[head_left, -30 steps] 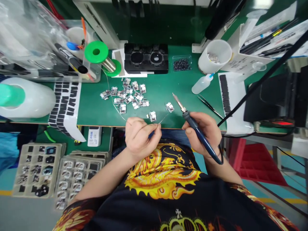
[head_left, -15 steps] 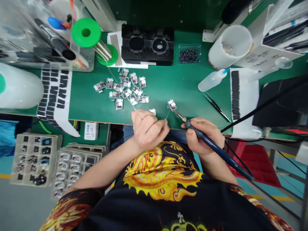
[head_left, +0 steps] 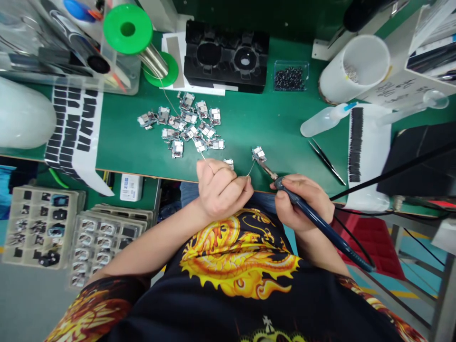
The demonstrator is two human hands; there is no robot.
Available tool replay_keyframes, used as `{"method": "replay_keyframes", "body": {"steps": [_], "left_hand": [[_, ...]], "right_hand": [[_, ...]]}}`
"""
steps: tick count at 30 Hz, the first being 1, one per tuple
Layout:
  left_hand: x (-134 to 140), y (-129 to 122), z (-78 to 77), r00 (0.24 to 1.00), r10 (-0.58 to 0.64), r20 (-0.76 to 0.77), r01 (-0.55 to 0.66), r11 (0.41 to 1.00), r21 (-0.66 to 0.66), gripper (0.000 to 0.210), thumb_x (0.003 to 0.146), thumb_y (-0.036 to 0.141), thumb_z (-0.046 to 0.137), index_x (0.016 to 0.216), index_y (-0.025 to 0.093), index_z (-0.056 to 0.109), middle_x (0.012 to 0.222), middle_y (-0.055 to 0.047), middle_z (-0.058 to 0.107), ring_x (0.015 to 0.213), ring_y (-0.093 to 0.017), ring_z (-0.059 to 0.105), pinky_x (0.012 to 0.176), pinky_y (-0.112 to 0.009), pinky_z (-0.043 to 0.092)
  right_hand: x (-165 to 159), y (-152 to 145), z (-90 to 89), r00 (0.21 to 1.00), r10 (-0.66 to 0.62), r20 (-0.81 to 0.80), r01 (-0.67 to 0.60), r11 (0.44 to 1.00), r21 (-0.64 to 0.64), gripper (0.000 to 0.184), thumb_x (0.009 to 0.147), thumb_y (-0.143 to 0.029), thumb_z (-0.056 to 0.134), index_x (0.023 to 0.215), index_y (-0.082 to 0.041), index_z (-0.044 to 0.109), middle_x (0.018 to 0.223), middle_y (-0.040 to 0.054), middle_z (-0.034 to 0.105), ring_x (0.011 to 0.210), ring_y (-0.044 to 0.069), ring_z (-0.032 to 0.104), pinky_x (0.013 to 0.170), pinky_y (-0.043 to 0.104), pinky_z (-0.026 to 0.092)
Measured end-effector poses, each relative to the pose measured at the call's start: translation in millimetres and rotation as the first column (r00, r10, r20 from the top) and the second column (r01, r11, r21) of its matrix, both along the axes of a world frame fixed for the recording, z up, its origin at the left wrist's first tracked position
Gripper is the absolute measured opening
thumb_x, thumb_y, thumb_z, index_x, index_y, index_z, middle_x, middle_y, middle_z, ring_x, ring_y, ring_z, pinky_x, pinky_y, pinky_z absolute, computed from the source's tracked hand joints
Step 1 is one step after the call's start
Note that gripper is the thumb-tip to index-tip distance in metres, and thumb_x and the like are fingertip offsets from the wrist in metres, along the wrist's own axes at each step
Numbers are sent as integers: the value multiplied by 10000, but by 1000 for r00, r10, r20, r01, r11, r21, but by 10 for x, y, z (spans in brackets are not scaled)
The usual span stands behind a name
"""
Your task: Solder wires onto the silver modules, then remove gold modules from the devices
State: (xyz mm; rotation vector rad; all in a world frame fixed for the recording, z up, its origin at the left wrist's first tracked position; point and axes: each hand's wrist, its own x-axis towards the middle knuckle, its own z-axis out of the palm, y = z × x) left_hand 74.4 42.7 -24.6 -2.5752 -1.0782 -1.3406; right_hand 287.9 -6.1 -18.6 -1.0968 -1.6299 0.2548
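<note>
My left hand (head_left: 224,187) is closed around thin solder wire (head_left: 251,168). One end of the wire sticks out toward a small circuit board (head_left: 259,154), and the rest runs back to a green spool (head_left: 128,29). In my right hand (head_left: 306,202) is a dark blue soldering iron (head_left: 320,221), its tip at the lower edge of that board. Whether tip and wire touch is too small to tell. Another small board (head_left: 229,164) lies partly hidden behind my left hand. Several similar boards (head_left: 190,118) are clustered on the green mat (head_left: 242,123) to the left.
A black fixture (head_left: 226,57) and a clear box of tiny black parts (head_left: 291,76) stand at the back. On the right are a squeeze bottle (head_left: 322,121), tweezers (head_left: 327,162) and a white cup (head_left: 356,69). Compartment trays (head_left: 42,225) sit low on the left.
The camera view has shifted slightly. Both hands keep their grips, and the iron tip and solder wire stay at the same board.
</note>
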Motion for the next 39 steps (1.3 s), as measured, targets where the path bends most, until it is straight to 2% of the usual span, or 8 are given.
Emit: {"method": "replay_keyframes", "body": {"steps": [10, 20, 26, 32, 39], "left_hand": [[15, 8, -2, 1000, 19, 3, -19, 1000, -3, 217, 857, 130, 826, 916, 237, 647, 728, 27, 605, 795, -208, 619, 775, -399, 458], [28, 9, -12, 1000, 17, 6, -17, 1000, -15, 206, 864, 136, 810, 926, 244, 646, 729, 30, 589, 806, -206, 606, 792, -400, 441], [31, 14, -12, 1000, 17, 5, -17, 1000, -7, 204, 863, 130, 817, 928, 236, 655, 743, 21, 594, 822, -213, 593, 798, -408, 438], [28, -4, -30, 1000, 7, 21, -6, 999, -44, 220, 851, 116, 818, 948, 240, 664, 768, 10, 614, 841, -223, 599, 811, -421, 445], [27, -8, -61, 998, 54, -31, -55, 997, -48, 196, 869, 142, 799, 948, 259, 663, 779, 13, 638, 844, -224, 629, 823, -432, 466]], "right_hand": [[-8, -1, -19, 1000, -15, 23, 15, 1000, 12, 270, 926, -172, 770, 1189, -215, 727, 879, 28, 802, 732, 215, 809, 668, 366, 717], [2, -8, -27, 999, -10, 31, 9, 999, 40, 301, 879, -110, 789, 1173, -145, 733, 884, 63, 801, 761, 212, 804, 720, 359, 715], [-3, -4, -21, 999, -12, 40, 11, 1000, 7, 301, 915, -154, 776, 1208, -196, 725, 902, 39, 806, 759, 207, 806, 704, 363, 717], [4, 9, -27, 999, -11, 32, 10, 999, 32, 301, 910, -167, 775, 1205, -199, 726, 870, 30, 796, 733, 210, 804, 685, 359, 716], [4, 9, 0, 998, -14, 62, 14, 1000, 3, 268, 929, -182, 761, 1189, -227, 711, 887, 29, 810, 743, 203, 806, 702, 350, 719]]}}
